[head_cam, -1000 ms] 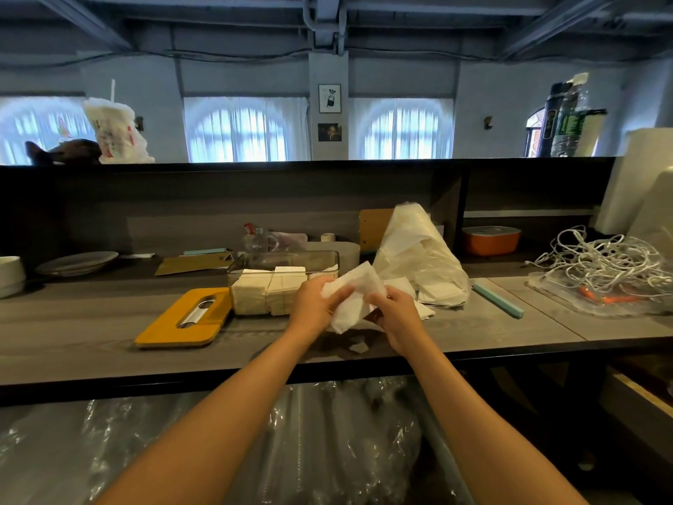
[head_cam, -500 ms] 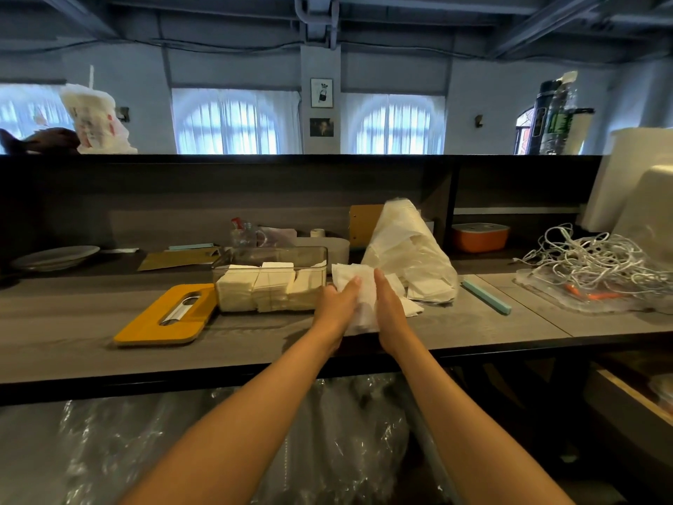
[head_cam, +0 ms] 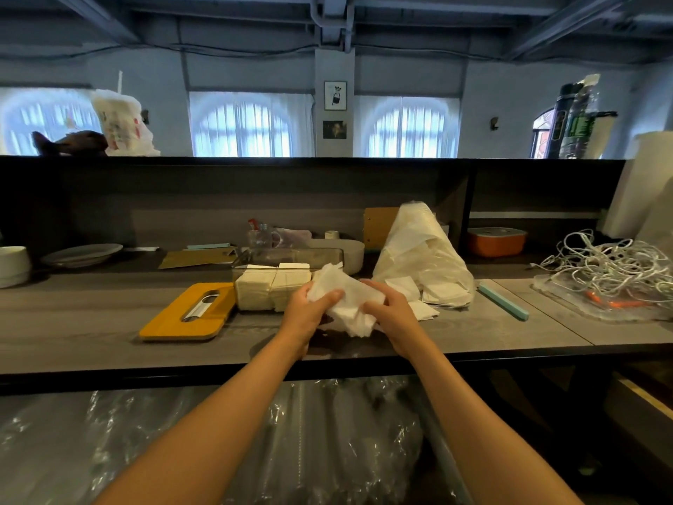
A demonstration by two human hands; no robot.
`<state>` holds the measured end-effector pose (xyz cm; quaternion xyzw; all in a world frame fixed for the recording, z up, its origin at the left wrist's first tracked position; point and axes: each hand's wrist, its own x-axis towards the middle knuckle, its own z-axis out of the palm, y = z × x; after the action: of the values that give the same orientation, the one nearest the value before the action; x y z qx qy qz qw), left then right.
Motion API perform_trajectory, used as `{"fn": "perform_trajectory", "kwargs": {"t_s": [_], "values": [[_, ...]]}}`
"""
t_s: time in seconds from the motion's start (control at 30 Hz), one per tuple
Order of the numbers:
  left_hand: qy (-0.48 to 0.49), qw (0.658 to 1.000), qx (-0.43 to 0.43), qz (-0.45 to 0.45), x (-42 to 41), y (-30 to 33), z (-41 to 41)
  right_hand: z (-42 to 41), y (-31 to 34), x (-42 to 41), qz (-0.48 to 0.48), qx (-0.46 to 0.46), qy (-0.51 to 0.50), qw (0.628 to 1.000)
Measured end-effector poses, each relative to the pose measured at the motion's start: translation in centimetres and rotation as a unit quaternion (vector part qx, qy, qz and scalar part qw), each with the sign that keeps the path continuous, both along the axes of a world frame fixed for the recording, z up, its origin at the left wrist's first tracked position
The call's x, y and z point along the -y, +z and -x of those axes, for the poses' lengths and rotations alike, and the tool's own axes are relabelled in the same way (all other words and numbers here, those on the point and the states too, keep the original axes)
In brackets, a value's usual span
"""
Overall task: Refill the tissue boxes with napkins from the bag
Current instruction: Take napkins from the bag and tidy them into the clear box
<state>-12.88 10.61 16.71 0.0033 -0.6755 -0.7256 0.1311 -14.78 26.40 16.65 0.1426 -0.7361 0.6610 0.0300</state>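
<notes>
Both hands hold one loose bunch of white napkins (head_cam: 346, 300) just above the grey counter. My left hand (head_cam: 309, 311) grips its left end with thumb on top. My right hand (head_cam: 389, 308) curls round its right end. Just behind stands a clear tissue box (head_cam: 284, 255), open on top, with two stacks of napkins in its left part. Its yellow slotted lid (head_cam: 174, 322) lies flat to the left. The translucent napkin bag (head_cam: 422, 256) slumps to the right, with a few napkins (head_cam: 424, 308) spilled at its mouth.
A teal strip (head_cam: 504, 302) lies right of the bag, then a tangle of white cable (head_cam: 604, 271) on a clear tray. An orange container (head_cam: 497, 242), a white bowl (head_cam: 355, 255) and a plate (head_cam: 82, 254) sit further back. The counter's front edge (head_cam: 182, 373) runs below my wrists.
Half a second ago my hands pressed the napkins flat between straight palms; now the fingers curl round the bunch, which sits lower and looks more crumpled.
</notes>
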Motion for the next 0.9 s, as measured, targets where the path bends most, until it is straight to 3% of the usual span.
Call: {"fn": "perform_trajectory", "kwargs": {"t_s": [0.13,0.23,0.33,0.43,0.53,0.63,0.8,0.9], "values": [[-0.040,0.998,0.013,0.055,0.5,-0.5,-0.1,0.4,0.0,-0.1,0.026,0.010,-0.063,0.998],[-0.006,0.991,0.022,0.133,-0.7,-0.2,-0.1,0.4,0.3,0.5,-0.021,0.052,-0.057,0.997],[0.051,0.994,0.024,0.096,-1.6,-0.1,0.0,0.3,0.5,1.2,-0.073,0.051,-0.074,0.993],[0.102,0.994,0.015,0.034,-3.1,-0.3,0.5,0.5,0.4,1.6,-0.015,0.043,-0.134,0.990],[0.171,0.984,-0.003,0.054,-4.4,-0.7,0.9,1.0,0.3,2.1,0.035,0.053,-0.184,0.981],[0.231,0.969,0.004,0.085,-4.4,-0.6,1.5,1.4,-0.2,2.6,0.014,0.034,-0.230,0.973],[0.183,0.983,-0.002,-0.009,-4.0,-0.4,1.9,2.0,-0.2,2.5,0.027,0.023,-0.220,0.975],[0.162,0.985,0.001,0.066,-4.3,-0.7,2.2,2.1,-0.2,2.8,0.011,0.024,-0.205,0.978]]}}
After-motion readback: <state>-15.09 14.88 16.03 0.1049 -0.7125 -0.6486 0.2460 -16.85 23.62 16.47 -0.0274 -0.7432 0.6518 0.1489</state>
